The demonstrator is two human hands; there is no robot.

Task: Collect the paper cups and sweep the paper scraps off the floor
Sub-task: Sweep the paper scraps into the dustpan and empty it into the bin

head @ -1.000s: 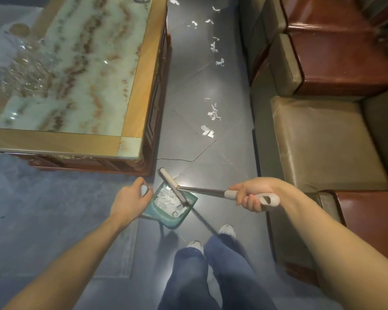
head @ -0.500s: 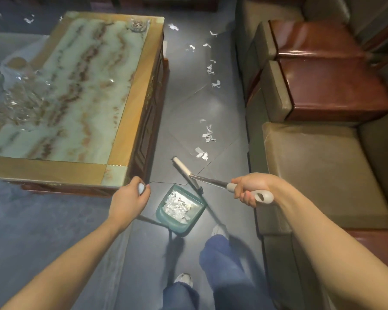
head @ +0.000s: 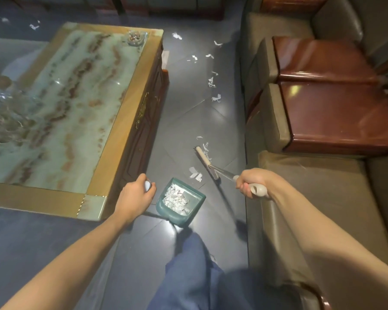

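Grey tiled floor (head: 184, 113) between marble-topped coffee table (head: 76, 97) and sofa (head: 311, 186), strewn with paper scraps (head: 212, 81). Teal dustpan (head: 179, 203) low by the table corner, partly filled. Scraps light, flimsy, likely to scatter; best gathered by gentle broom (head: 205, 161) strokes. Right hand (head: 252, 183) clenched round the broom's grey grip; left hand (head: 136, 198) curled round the dustpan handle's pale end.
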